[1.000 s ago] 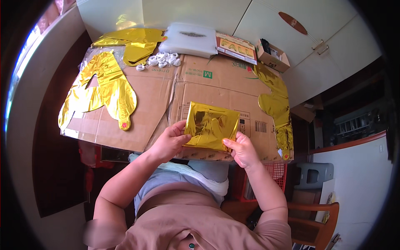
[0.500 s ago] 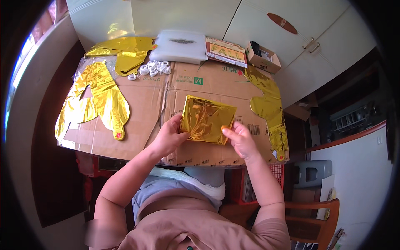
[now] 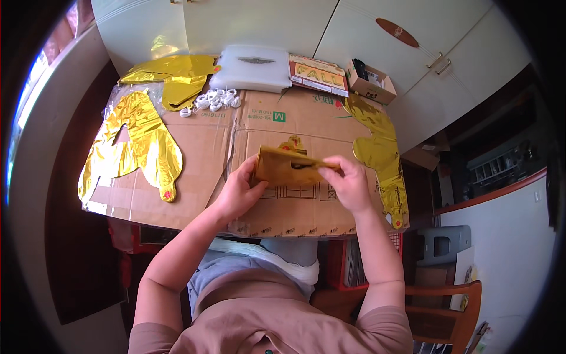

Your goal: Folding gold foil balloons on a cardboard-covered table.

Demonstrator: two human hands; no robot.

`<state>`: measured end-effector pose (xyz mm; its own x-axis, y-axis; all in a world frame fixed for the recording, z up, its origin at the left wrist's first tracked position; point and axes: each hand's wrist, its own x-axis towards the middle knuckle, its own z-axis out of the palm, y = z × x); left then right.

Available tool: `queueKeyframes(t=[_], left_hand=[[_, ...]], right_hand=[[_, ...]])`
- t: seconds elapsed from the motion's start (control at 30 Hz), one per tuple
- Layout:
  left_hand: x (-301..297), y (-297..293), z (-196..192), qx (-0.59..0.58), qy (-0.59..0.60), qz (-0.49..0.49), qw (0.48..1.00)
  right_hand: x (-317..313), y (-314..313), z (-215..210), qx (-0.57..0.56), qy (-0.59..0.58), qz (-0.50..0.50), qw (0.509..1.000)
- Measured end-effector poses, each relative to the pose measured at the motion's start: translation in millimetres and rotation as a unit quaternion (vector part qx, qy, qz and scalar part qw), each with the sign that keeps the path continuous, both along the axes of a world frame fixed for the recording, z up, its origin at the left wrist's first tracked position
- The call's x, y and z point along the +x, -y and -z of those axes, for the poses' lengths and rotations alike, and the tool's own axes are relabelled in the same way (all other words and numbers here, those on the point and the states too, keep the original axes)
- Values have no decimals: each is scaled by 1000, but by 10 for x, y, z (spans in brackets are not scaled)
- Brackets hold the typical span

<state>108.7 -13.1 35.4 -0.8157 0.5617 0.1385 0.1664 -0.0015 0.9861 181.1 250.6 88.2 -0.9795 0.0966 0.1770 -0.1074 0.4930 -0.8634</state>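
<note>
Between my two hands hangs a folded gold foil balloon (image 3: 280,168), flat and uninflated, above the cardboard. My left hand (image 3: 243,184) grips its left edge, thumb in front. My right hand (image 3: 349,182) pinches its upper right corner. One end of the foil sticks up behind the top fold. On the left lies a flat letter-shaped gold foil balloon (image 3: 138,138) with a red mark at its lower tip. Another gold foil balloon (image 3: 383,156) stretches along the right edge. More gold foil (image 3: 177,74) is stacked at the back left.
Flattened cardboard (image 3: 177,206) covers the table. Along the back are bundles of white string (image 3: 218,99), a translucent white bag (image 3: 250,68), a printed card packet (image 3: 318,75) and a small box of dark items (image 3: 372,82). A wooden chair (image 3: 471,307) stands at lower right.
The foil has been tilted and folded down, so it looks narrower, and an end now shows behind it. My right hand has moved slightly right and up to its upper corner.
</note>
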Motion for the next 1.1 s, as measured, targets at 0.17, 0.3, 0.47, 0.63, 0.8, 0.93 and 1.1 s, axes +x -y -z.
queueKeyframes(t=[0.17, 0.3, 0.47, 0.63, 0.8, 0.93, 1.1], left_hand=[[168, 274, 42, -172, -375, -107, 905], [366, 392, 111, -176, -460, -65, 868], [399, 388, 94, -179, -485, -29, 855], [363, 410, 164, -188, -503, -10, 843], [398, 439, 211, -200, -512, -11, 835], [412, 451, 227, -208, -507, -1, 836], [423, 449, 204, -211, -517, -9, 830]], right_hand=[[511, 182, 190, 72, -205, -121, 968], [786, 298, 445, 83, -241, -137, 957], [891, 292, 547, 81, -236, -140, 958], [869, 240, 553, 109, -228, -155, 955], [761, 209, 517, 273, -239, -90, 927], [636, 90, 626, 338, -245, -93, 904], [510, 108, 559, 390, -266, -123, 873]])
